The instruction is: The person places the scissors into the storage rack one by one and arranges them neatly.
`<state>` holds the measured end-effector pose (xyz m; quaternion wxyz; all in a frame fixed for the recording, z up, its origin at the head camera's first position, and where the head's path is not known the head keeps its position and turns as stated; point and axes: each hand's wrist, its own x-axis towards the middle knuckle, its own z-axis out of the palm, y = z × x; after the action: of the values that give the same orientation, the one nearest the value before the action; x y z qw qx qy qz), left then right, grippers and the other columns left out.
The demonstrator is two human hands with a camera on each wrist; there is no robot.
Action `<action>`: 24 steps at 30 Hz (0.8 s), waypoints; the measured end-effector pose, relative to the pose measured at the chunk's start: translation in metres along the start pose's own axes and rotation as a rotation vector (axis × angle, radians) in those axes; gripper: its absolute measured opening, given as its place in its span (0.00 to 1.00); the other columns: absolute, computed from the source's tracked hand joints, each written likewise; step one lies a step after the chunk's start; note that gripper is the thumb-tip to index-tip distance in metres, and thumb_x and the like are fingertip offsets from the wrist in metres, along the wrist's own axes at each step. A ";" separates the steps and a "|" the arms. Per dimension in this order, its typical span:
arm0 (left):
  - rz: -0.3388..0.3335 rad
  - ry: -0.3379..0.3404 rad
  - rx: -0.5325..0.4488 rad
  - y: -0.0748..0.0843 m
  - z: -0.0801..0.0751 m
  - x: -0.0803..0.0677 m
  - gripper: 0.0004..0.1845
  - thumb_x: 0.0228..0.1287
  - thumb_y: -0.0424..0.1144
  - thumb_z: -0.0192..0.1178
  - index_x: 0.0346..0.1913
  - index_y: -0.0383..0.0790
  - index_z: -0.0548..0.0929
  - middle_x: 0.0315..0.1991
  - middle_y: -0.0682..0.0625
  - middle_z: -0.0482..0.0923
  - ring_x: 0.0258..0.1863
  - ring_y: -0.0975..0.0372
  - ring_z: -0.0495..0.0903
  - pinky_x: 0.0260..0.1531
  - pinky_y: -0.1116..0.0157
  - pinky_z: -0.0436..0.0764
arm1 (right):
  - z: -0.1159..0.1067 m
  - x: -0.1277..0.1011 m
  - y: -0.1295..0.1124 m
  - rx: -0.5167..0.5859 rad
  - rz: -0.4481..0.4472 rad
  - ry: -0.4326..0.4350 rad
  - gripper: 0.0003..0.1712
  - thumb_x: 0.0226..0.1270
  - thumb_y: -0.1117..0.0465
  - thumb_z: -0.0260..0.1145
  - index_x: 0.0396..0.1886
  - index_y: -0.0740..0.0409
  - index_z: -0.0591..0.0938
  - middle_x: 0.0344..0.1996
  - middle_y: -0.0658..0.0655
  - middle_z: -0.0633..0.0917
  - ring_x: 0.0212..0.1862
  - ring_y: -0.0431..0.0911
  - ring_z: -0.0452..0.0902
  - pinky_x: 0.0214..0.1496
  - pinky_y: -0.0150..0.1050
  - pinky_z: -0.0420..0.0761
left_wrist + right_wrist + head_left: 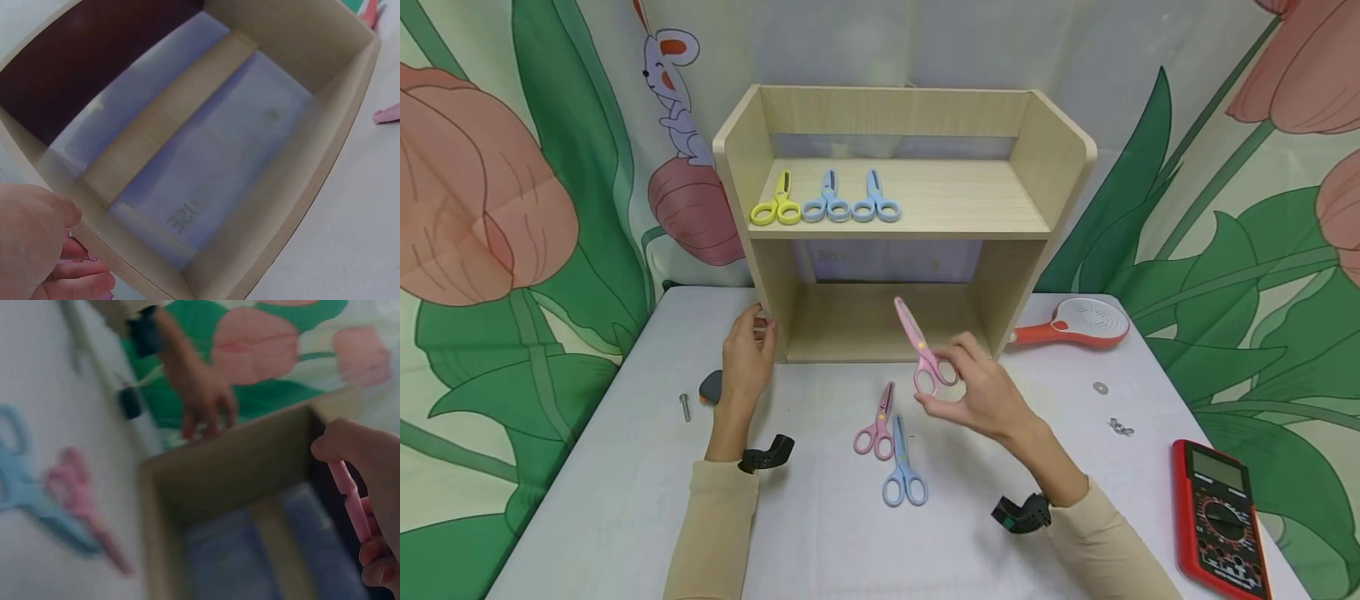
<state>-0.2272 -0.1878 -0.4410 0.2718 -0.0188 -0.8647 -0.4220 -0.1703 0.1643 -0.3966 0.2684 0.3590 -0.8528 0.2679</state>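
Writing: a pale sheet behind the wooden shelf unit (880, 225) shows faint mirrored letters in the left wrist view, too blurred to read. The multimeter's markings are too small to make out.

Right hand (977, 392): raised above the table (820, 533), in front of the shelf unit's lower opening. Thumb and fingers pinch the handle loops of a pink pair of scissors (919, 348); blades closed, pointing up and left toward the opening.

Left hand (748, 354): upright against the shelf unit's left side panel, fingers curled round its front edge, gripping it.

On the table below the right hand: a second pink pair (877, 422) and a blue pair (902, 468), lying just beside each other, blades crossing or touching.

Top shelf: yellow scissors (777, 202) and two blue scissors (851, 200) in a row, handles forward.

Around: red-handled paddle (1078, 323) right of the unit, red multimeter (1221, 517) at the near right edge, a washer (1101, 387), a wing nut (1120, 427), a bolt (685, 407) at left, and a dark object (711, 387) partly hidden behind the left wrist.
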 end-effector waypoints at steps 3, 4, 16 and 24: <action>0.005 0.002 0.000 0.000 0.000 0.000 0.22 0.74 0.35 0.57 0.66 0.30 0.72 0.48 0.32 0.79 0.46 0.43 0.85 0.46 0.48 0.87 | -0.020 0.033 -0.003 0.008 -0.005 0.091 0.31 0.43 0.54 0.82 0.45 0.66 0.82 0.41 0.58 0.78 0.37 0.44 0.73 0.34 0.35 0.79; 0.004 0.002 -0.001 0.000 0.000 0.000 0.22 0.74 0.35 0.57 0.66 0.30 0.72 0.48 0.32 0.79 0.46 0.43 0.85 0.46 0.48 0.87 | -0.025 0.043 -0.004 -0.001 0.003 0.116 0.31 0.43 0.54 0.82 0.45 0.67 0.82 0.41 0.59 0.77 0.36 0.45 0.73 0.35 0.36 0.80; -0.005 -0.004 -0.002 0.001 0.000 0.000 0.22 0.73 0.35 0.57 0.65 0.30 0.72 0.48 0.33 0.79 0.46 0.44 0.85 0.46 0.49 0.87 | -0.058 0.142 0.011 -0.127 0.265 0.156 0.34 0.52 0.43 0.73 0.44 0.70 0.83 0.39 0.64 0.77 0.44 0.57 0.68 0.45 0.46 0.69; -0.011 -0.010 -0.005 0.001 -0.001 0.000 0.22 0.73 0.35 0.57 0.65 0.29 0.72 0.48 0.32 0.79 0.46 0.44 0.85 0.46 0.49 0.88 | -0.063 0.178 0.035 -0.068 0.455 -0.080 0.33 0.57 0.39 0.64 0.43 0.65 0.85 0.43 0.61 0.80 0.51 0.54 0.68 0.52 0.45 0.67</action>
<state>-0.2264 -0.1878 -0.4402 0.2651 -0.0167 -0.8650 -0.4256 -0.2866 0.1423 -0.2450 0.1789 0.1587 -0.9303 0.2783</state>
